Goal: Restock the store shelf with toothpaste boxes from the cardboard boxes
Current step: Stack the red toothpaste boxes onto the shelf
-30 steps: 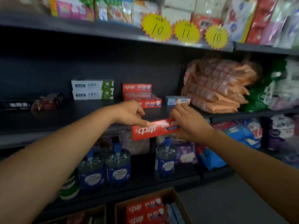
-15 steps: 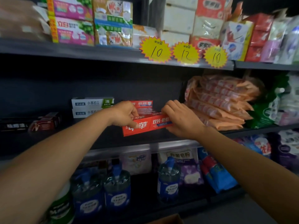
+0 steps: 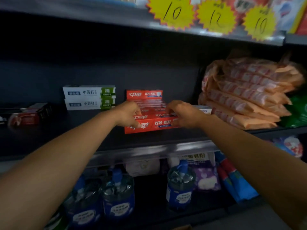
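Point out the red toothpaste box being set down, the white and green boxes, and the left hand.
Red toothpaste box (image 3: 154, 126), head view: middle of its front face.
White and green boxes (image 3: 89, 97), head view: seam between the two stacked boxes' front faces.
Left hand (image 3: 128, 114), head view: back of the hand.

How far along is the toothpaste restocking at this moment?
Done: a stack of red toothpaste boxes and two white-green boxes already sit on the middle shelf. In hand: the left hand and right hand hold a red box at the stack's front, resting on the shelf or nearly so. Left: releasing it; the cardboard supply boxes are out of view, so the remaining count cannot be told.
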The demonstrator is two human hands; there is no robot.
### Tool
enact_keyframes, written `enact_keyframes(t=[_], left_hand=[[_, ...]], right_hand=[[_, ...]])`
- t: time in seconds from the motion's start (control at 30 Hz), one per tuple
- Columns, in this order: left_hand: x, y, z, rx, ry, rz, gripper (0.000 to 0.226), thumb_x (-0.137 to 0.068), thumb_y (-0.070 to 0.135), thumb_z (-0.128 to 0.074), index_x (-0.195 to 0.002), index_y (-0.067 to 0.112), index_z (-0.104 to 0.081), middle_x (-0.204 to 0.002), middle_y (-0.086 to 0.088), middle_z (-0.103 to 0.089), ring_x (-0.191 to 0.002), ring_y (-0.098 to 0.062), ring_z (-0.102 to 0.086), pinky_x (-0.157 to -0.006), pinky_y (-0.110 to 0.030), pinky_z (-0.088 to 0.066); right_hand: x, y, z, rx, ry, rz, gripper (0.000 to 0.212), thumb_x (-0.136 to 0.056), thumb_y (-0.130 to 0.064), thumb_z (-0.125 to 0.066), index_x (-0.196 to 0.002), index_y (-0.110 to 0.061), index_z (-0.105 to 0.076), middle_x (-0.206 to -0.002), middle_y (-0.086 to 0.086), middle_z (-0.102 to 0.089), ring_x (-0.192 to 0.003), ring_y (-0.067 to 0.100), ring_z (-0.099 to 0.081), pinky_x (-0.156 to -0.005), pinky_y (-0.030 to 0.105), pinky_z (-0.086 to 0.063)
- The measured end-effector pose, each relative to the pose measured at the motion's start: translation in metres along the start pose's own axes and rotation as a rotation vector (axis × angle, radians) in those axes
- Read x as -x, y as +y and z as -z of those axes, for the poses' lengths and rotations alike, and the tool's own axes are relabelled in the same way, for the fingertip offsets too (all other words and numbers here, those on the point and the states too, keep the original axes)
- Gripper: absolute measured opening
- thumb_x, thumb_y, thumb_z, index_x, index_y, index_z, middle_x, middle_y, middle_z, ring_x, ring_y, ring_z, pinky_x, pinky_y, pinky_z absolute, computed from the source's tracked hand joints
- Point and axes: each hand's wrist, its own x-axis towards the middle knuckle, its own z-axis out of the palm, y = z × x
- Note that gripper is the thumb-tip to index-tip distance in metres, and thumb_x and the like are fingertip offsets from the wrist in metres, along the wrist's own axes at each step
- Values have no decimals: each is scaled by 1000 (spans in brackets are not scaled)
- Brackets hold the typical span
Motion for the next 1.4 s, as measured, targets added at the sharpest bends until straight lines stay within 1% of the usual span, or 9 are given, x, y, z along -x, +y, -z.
enact_keyframes(t=[0.17,0.33,0.43,0.5,0.6,0.73,0.97,1.27,1.4], left_hand=[[-23,-16,-21,-18,-9,29,60,-77,22,-79,-130,12,-54,-134,-6,-55,-121,-21,-53,-103,-34,-43],[-34,-25,-27,-33,16,48,62,-71,25,-83,-127,14,-58,-128,-4,-58,-115,-21,-56,-99,-36,-47],[-38,-32,-23,-51,45,69,56,-68,20,-86,-119,15,-61,-119,-4,-61,-107,-21,-58,-95,-37,-49],[-40,-36,-22,-92,84,83,50,-68,19,-85,-113,15,-62,-115,-3,-61,-104,-20,-59,-93,-36,-50],[-44,-39,-24,-120,138,83,44,-70,18,-84,-108,16,-63,-113,-3,-62,-103,-19,-59,-90,-33,-49],[-50,-41,-26,-120,157,98,43,-71,17,-83,-109,14,-62,-115,-4,-61,-104,-19,-58,-87,-31,-48],[-59,-47,-27,-127,178,110,46,-72,17,-82,-113,13,-62,-118,-5,-61,-106,-20,-58,-83,-28,-44],[-63,-49,-27,-132,181,114,50,-73,18,-81,-118,13,-60,-120,-5,-60,-110,-21,-57,-88,-30,-45],[-54,-44,-22,-146,188,91,55,-73,18,-81,-123,12,-58,-124,-6,-60,-113,-22,-58,-97,-35,-47]], right_hand=[[-22,13,-30,-6,-51,14,38,-75,-20,-74,-106,-14,-52,-116,5,-55,-101,22,-55,-85,40,-50],[-33,18,-44,2,-56,32,38,-79,-20,-72,-111,-14,-52,-120,4,-53,-103,20,-53,-84,31,-46],[-39,21,-48,10,-42,40,36,-78,-19,-71,-108,-14,-53,-120,6,-54,-103,20,-53,-82,27,-42],[-43,22,-50,16,-30,30,35,-79,-18,-71,-109,-13,-53,-121,7,-53,-106,22,-53,-85,30,-44],[-48,24,-54,25,-17,19,37,-79,-18,-70,-112,-14,-53,-126,7,-50,-113,24,-51,-93,34,-46],[-56,24,-57,55,-19,12,49,-82,-18,-69,-127,-12,-50,-137,8,-44,-123,25,-45,-100,36,-43],[-67,28,-65,55,-7,3,51,-82,-20,-70,-127,-14,-49,-135,8,-48,-121,25,-48,-99,40,-45],[-72,26,-65,92,-14,-4,58,-83,-22,-69,-134,-15,-43,-139,8,-45,-125,24,-45,-101,39,-44],[-66,19,-58,105,-13,7,58,-82,-25,-69,-133,-14,-43,-137,8,-46,-124,25,-46,-99,40,-45]])
